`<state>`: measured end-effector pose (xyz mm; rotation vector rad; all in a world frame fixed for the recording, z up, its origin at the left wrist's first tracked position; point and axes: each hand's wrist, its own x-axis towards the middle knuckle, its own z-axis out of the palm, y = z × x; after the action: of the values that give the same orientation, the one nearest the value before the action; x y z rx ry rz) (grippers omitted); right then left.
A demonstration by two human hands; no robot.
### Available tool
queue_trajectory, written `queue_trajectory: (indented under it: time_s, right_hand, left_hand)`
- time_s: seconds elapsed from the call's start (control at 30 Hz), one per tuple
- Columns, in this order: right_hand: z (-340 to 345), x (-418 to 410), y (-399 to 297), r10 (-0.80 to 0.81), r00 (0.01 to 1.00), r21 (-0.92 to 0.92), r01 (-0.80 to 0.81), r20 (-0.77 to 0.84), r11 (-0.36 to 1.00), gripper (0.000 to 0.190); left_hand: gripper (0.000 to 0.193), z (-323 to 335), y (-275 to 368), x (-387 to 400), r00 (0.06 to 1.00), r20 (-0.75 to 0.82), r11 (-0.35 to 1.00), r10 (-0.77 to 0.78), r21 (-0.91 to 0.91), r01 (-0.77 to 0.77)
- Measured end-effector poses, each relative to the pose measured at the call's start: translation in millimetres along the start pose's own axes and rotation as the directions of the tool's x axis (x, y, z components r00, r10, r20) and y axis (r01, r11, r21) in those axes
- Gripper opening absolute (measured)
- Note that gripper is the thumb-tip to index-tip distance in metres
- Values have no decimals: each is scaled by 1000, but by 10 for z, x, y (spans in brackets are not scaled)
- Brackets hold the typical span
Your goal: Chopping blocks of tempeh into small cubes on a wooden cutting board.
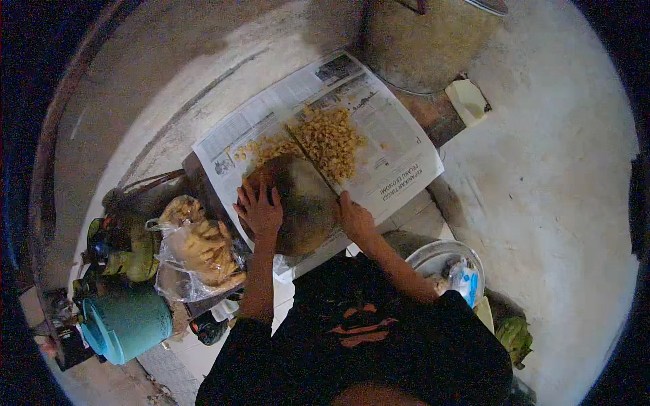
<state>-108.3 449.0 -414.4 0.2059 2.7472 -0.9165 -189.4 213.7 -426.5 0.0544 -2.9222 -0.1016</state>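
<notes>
A round wooden chopping board (304,208) lies on a spread newspaper (401,132). My left hand (260,209) rests on the board's left side, fingers apart, holding nothing. At the board's right edge, my right hand (355,217) grips the handle end of a long knife (311,159). Its blade slants away from me to the upper left, along the edge of a heap of small chopped tan food pieces (332,142). More chopped pieces (266,148) are scattered left of the blade, by the board's far rim. The knife handle is mostly hidden in my fist.
On the left sits a clear plastic bag (200,254) of tan food strips, beside what look like bananas (137,259) and a teal bucket (134,319). A large metal pot (426,45) stands beyond the newspaper. Near my right forearm is a clear tub (480,261) holding a plastic packet.
</notes>
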Motion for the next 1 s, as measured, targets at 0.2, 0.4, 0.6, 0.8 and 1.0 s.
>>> queue_trajectory:
  time_s: [0.2,0.4,0.6,0.8,1.0]
  right_hand:
    - [-35,-65,-21,-26,1000,62,27,-14,998,35]
    - [3,56,-44,-103,994,63,105,-34,992,43]
    - [-31,-148,32,25,999,41,-26,22,999,52]
    - [14,-81,-1,37,999,13,-37,16,999,47]
    - [-144,-3,-95,-103,993,87,108,-55,990,45]
  left_hand:
    - [50,-73,24,-10,1000,22,997,-19,-68,20]
    - [49,21,-36,-2,999,49,1000,-15,1,15]
    - [50,-45,41,-3,996,78,999,-34,-31,36]
    - [50,52,-17,-18,1000,12,999,-27,-41,27]
    - [51,21,-14,-16,997,-81,999,9,-47,-13]
